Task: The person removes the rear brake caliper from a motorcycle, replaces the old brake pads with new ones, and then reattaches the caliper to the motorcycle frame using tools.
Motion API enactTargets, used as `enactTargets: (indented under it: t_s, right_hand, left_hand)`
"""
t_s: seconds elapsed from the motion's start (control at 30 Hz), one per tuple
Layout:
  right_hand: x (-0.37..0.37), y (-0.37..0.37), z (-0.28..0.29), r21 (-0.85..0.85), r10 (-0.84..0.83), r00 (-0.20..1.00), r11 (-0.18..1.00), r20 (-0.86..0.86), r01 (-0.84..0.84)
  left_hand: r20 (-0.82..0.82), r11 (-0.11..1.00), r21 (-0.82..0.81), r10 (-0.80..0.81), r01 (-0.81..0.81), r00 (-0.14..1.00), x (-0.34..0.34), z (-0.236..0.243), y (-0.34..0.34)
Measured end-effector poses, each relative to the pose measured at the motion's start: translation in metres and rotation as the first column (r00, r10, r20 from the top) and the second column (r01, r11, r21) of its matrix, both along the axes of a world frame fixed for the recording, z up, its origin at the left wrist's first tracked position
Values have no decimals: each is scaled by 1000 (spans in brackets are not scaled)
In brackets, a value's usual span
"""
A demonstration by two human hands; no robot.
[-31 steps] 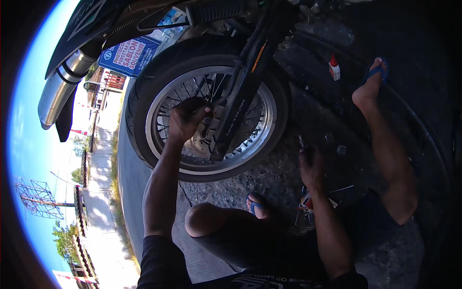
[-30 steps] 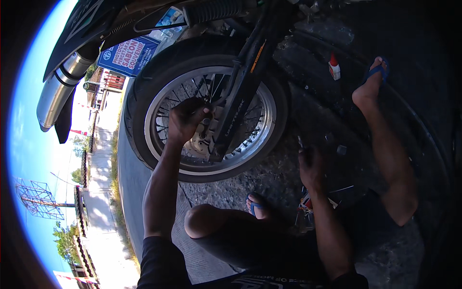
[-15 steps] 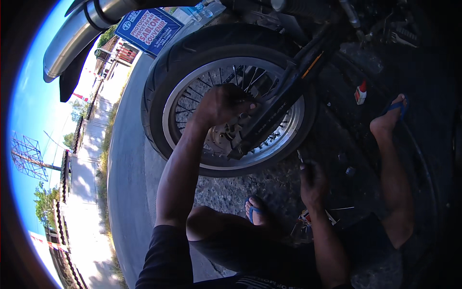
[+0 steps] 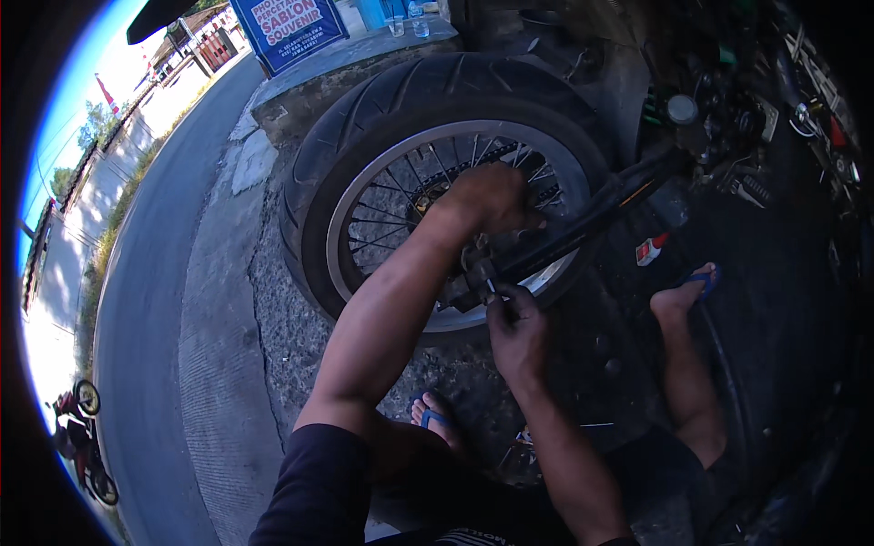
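Note:
A motorcycle's spoked wheel with a wide black tyre (image 4: pixel 308 205) stands in front of me. The dark swingarm (image 4: pixel 592 223) crosses it on the right. My left hand (image 4: pixel 496 196) is closed beside the swingarm, over the spokes (image 4: pixel 391 187); what its fingers grip is hidden. Just below it, my right hand (image 4: pixel 517 338) pinches a slim, shiny metal rod (image 4: pixel 492 289) between thumb and fingers. The rod's upper end meets the dark metal part (image 4: pixel 477 259) near the wheel's hub, and I cannot tell whether it is inserted.
A small red-and-white bottle (image 4: pixel 651 249) lies on the dark ground to the right. Small items (image 4: pixel 523 439) lie beside my right forearm. Behind the wheel is a concrete ledge (image 4: pixel 355 65) with clear cups (image 4: pixel 396 25) and a blue sign (image 4: pixel 291 32). Another motorcycle (image 4: pixel 82 437) is on the road at left.
My right hand has come up and left from beside the tyre to the hub area, bringing the metal rod. My left hand stays closed by the swingarm. The view has shifted, and a motorcycle appears at left.

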State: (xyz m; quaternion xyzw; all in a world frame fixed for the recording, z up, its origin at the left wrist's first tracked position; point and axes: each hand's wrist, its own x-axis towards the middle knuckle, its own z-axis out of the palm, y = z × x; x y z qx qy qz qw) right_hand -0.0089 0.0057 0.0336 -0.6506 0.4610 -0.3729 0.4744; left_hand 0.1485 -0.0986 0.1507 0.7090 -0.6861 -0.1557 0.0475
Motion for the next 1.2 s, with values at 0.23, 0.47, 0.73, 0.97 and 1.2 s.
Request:
enactTargets:
  t_s: [0.23,0.47,0.73,0.97,1.2]
  right_hand:
    - [33,-16,-4,-157,-78,987,986,-139,56]
    - [34,-17,2,-211,-110,973,975,-201,66]
    - [39,-22,17,-322,-132,916,947,-378,3]
    - [57,-22,20,-191,-158,959,975,-234,114]
    - [8,-3,22,-612,-118,964,789,-239,-55]
  left_hand:
    - [18,995,-83,-55,57,998,5,-7,-1]
    - [-5,998,-52,-30,29,1000,6,-8,-1]
    - [28,989,-146,-6,10,1000,5,-15,-1]
    - [33,993,-113,-14,18,999,5,-13,-4]
    - [57,984,-176,-8,18,998,4,-12,-1]
